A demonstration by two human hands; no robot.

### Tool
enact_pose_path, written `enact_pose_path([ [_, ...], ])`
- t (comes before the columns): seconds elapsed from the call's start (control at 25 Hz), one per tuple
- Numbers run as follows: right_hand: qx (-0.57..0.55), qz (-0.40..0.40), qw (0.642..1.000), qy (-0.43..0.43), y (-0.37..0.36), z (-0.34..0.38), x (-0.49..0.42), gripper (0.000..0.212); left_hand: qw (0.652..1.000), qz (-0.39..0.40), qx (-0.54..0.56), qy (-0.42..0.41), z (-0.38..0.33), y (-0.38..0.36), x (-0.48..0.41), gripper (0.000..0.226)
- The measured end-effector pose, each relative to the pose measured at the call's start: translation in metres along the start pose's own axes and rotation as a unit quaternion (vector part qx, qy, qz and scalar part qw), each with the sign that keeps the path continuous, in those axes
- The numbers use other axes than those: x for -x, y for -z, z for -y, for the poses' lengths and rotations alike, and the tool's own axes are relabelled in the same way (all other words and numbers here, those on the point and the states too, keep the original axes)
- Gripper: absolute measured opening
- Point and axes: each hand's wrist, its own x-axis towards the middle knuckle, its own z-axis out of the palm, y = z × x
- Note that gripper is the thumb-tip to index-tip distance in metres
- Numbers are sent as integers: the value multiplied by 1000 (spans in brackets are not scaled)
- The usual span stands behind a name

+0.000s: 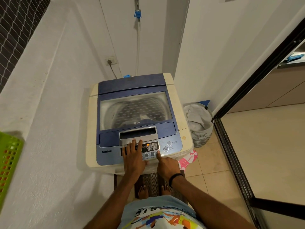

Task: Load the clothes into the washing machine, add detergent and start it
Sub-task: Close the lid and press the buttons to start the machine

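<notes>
A blue and cream top-load washing machine (92, 126) stands before me with its glass lid (135, 109) down; clothes show dimly in the drum beneath. The control panel (153, 147) at the front has a lit orange display. My left hand (133, 156) lies flat on the panel's left part, fingers spread, holding nothing. My right hand (166, 166) has its index finger stretched onto a round button in the lower row, the other fingers curled. The start/pause button (165, 148) sits just right of that fingertip.
A fabric laundry basket (200, 124) stands on the tiled floor right of the machine, with a pink packet (188, 159) in front of it. A green crate (8, 161) is at the left edge. White walls close in left and behind; a black-framed sliding door (234, 146) lies to the right.
</notes>
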Motion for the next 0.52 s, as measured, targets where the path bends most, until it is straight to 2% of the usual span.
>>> enact_pose_path([
  [0.16, 0, -2, 1000, -14, 21, 25, -8, 31, 1000, 4, -2, -13, 5, 7, -4, 107],
  [0.24, -17, -25, 999, -36, 23, 25, -9, 26, 1000, -5, 14, -6, 12, 10, -3, 110],
  [0.52, -75, -69, 993, -67, 3, -7, 4, 63, 996, -13, 51, 70, 56, 4, 11, 122],
])
